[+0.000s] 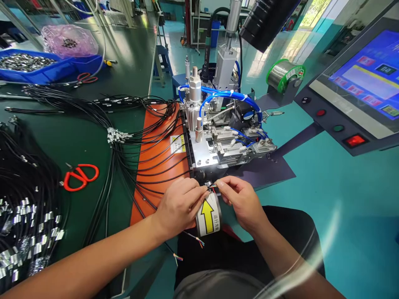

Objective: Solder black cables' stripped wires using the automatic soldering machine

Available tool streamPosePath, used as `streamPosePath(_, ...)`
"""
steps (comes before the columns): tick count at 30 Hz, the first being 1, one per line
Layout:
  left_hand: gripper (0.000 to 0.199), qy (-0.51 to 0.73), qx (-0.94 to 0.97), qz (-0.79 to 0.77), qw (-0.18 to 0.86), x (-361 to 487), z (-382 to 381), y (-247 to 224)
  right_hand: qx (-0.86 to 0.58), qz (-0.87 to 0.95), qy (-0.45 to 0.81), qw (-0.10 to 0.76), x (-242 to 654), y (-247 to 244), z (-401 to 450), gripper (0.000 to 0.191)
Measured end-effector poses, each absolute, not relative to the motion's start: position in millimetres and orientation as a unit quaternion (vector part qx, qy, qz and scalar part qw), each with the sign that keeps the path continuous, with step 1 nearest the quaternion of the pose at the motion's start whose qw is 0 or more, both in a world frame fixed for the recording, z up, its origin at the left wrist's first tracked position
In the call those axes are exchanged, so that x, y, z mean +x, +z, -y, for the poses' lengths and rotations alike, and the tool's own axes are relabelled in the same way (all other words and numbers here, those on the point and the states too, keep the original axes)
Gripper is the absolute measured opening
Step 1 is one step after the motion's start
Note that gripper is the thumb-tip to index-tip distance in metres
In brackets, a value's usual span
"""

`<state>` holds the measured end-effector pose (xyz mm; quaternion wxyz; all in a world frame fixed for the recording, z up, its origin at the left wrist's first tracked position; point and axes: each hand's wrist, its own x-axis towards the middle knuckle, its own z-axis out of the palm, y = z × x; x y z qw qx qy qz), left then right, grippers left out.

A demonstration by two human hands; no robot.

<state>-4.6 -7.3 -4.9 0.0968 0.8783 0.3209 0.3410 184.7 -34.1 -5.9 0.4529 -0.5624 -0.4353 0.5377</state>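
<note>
At the front of a metal bench machine (205, 151), my left hand (181, 203) is closed in a pinch on a small metal connector (208, 183). Close on its right, my right hand (238, 199) pinches thin coloured wires (213, 187) beside that connector. Its fingertips hide part of the wires. Just below both hands is a cylinder with a yellow arrow label (208, 216). Black cables (162, 166) run across the orange mat to the machine's left side. Two stripped cable ends with coloured wires (199, 241) hang below my left wrist.
Red-handled scissors (81, 176) lie on the green table (84, 145). Bundles of cables with metal connectors (31, 224) fill its left side. Blue trays (37, 74) of metal parts stand behind. A solder spool (284, 74) and a control screen (368, 74) are at right.
</note>
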Motion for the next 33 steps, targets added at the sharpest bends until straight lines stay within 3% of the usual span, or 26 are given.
streamPosePath(14,0.030,0.255,0.877,-0.382,0.143,-12.7,6.2,-3.6,-0.617,0.478,0.449,0.435,180.3,-17.4,30.4,0.029)
streamPosePath(33,0.027,0.305,0.870,-0.362,0.142,-13.6,6.1,-8.4,-0.639,0.493,0.414,0.420,174.1,-27.4,24.0,0.028)
